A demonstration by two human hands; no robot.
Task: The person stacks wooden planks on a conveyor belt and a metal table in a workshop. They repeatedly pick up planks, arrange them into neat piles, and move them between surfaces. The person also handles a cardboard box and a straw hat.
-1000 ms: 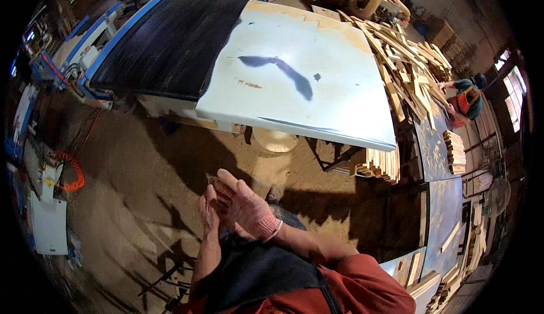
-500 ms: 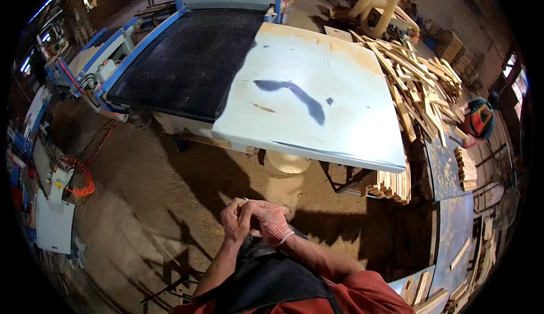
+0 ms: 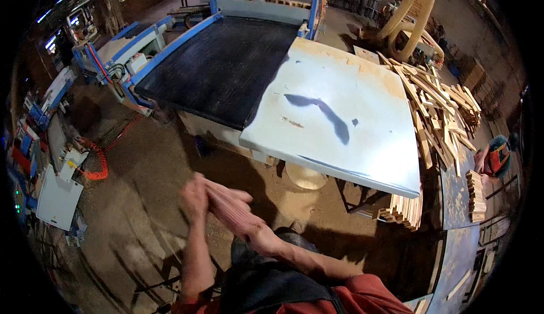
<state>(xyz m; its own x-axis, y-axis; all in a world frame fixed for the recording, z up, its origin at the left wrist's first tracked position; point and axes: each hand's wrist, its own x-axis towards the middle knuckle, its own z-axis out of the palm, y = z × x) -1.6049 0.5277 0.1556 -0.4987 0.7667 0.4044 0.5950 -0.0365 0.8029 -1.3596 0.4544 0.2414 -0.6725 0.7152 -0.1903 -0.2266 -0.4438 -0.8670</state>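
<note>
A pinkish-white knitted work glove point(image 3: 229, 203) covers much of my right hand point(image 3: 235, 209). Its ribbed fabric is stretched toward the left, and the wrist below it is bare. The right fingers look stretched out inside the fabric, with the thumb standing apart; motion blurs them. My bare left hand point(image 3: 195, 194) is closed on the finger end of the glove. Both hands are in front of my body, over the dusty floor, short of the white-topped table.
Ahead stands a large white-topped table point(image 3: 362, 127) beside a black machine bed point(image 3: 218, 67) with blue rails. A pile of wooden strips point(image 3: 436, 110) lies at the right. A co-worker point(image 3: 496, 158) is by stacked strips at far right. A red coiled hose point(image 3: 99, 164) hangs left.
My hands have moved left and up, and the left has shifted to the glove's finger end. The glove now looks drawn out longer. My view has swung, so the table appears lower and further right.
</note>
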